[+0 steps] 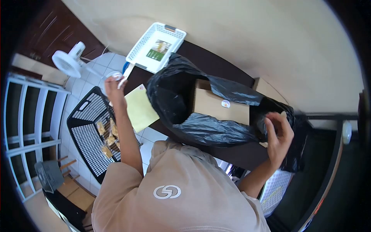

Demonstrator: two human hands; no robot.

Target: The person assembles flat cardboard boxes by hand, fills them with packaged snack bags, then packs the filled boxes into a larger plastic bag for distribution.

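Note:
My left hand (115, 92) is raised at the left, its fingers closed around a small whitish roll (114, 75) with a white strip by the fingertips. A black plastic bag (216, 129) lies open on the dark table, with a cardboard box (210, 104) inside it. On the box is a small round sticker (225, 103). At the bag's right end, my right hand (279, 135) has its thumb and fingers curled on the black plastic. Beside the bag, near my left forearm, lies a pale yellow envelope (140, 109) with a small sticker at its corner.
A white plastic basket (133, 54) holding a printed card stands on the dark table (220, 63). Below left is a black crate (83, 133) with several tan packets. A white fan (67, 62) stands on the tiled floor. Another cardboard piece (268, 91) sits by the wall.

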